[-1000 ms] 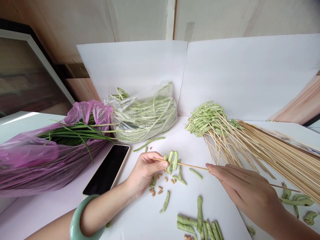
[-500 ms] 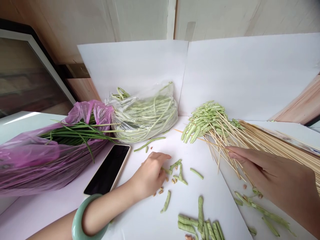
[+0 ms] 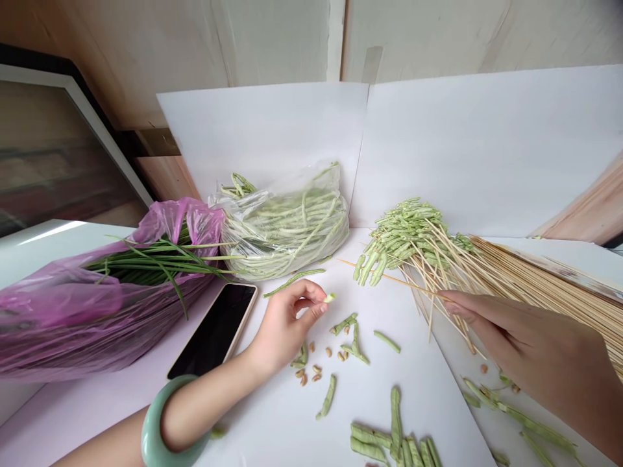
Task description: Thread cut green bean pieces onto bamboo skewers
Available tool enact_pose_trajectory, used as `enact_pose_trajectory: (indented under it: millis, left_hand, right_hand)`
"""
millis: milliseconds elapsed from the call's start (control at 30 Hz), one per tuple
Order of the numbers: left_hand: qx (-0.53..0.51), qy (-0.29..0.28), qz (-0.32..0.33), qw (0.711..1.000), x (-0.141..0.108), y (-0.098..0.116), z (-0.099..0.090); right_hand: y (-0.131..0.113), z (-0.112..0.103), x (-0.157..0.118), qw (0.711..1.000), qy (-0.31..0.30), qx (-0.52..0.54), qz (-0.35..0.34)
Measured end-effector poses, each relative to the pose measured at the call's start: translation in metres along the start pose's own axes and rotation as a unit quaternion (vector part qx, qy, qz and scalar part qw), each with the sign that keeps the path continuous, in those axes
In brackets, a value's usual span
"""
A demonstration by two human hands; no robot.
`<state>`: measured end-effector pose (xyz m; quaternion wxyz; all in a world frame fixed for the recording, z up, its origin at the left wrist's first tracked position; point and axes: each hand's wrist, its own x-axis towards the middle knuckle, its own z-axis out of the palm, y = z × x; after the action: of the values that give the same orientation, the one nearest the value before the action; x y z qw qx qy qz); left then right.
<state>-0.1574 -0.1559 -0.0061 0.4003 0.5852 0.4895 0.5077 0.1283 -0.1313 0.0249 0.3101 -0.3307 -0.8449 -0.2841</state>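
Extending leftward from the right hand (image 3: 530,353): one thin wooden skewer (image 3: 409,285), its bare shaft pinched narrowly between thumb and forefinger. Several bean segments (image 3: 372,267) are seen toward its left end, apparently threaded, with the tip bare beyond them. A heap of loaded skewers (image 3: 411,220) is overlapped by them in view; contact cannot be told.

Left hand (image 3: 282,327), at centre: one short bean piece (image 3: 329,298) is held at the fingertips, thumb and forefinger close together, above the white surface (image 3: 272,434).

Near centre: loose brown seeds (image 3: 302,378), scattered; a small pile of cut beans (image 3: 396,415). Far, left of centre: a clear bag (image 3: 287,227), filled with long beans. Left: a purple bag (image 3: 160,337), partly wrapped round green stalks (image 3: 160,256); a dark-screened phone (image 3: 214,331), laid between that bag and the left forearm. Right: a bundle of bare sticks (image 3: 540,282).

Handling, as judged: the skewer is light, stiff and easily rolled, best gripped on the bare shaft, away from the tip. The bean piece is light, smooth and fairly soft, likely to be split by hard squeezing; best taken lightly by its sides.
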Motion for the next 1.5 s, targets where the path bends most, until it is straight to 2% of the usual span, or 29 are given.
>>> enact_pose_trajectory:
  millis: [100, 267, 433, 867, 1133, 1333, 1500]
  left_hand:
    - [-0.151, 0.063, -0.051, 0.985, 0.002, 0.001, 0.001]
    - [-0.255, 0.107, -0.085, 0.957, 0.002, 0.000, 0.000]
    - [-0.260, 0.119, -0.078, 0.955, 0.003, 0.000, -0.001]
    - [-0.273, 0.095, -0.070, 0.955, 0.002, 0.001, 0.003]
    - [-0.218, 0.106, -0.043, 0.969, 0.001, 0.000, 0.002]
    - [-0.238, 0.082, -0.072, 0.965, -0.001, 0.003, 0.006]
    - [-0.293, 0.056, -0.118, 0.947, -0.003, 0.005, 0.007]
  right_hand:
    - [0.000, 0.001, -0.001, 1.000, 0.001, 0.025, -0.005]
    - [-0.003, 0.003, 0.002, 0.998, 0.005, 0.051, -0.046]
    - [-0.008, 0.006, 0.000, 0.994, -0.001, 0.091, -0.058]
    - [-0.013, 0.009, 0.000, 0.991, 0.001, 0.123, -0.050]
    - [-0.013, 0.008, -0.001, 0.990, 0.000, 0.131, -0.043]
    - [-0.014, 0.013, -0.006, 0.985, -0.017, 0.163, -0.047]
    - [-0.018, 0.014, -0.007, 0.982, -0.020, 0.187, -0.033]
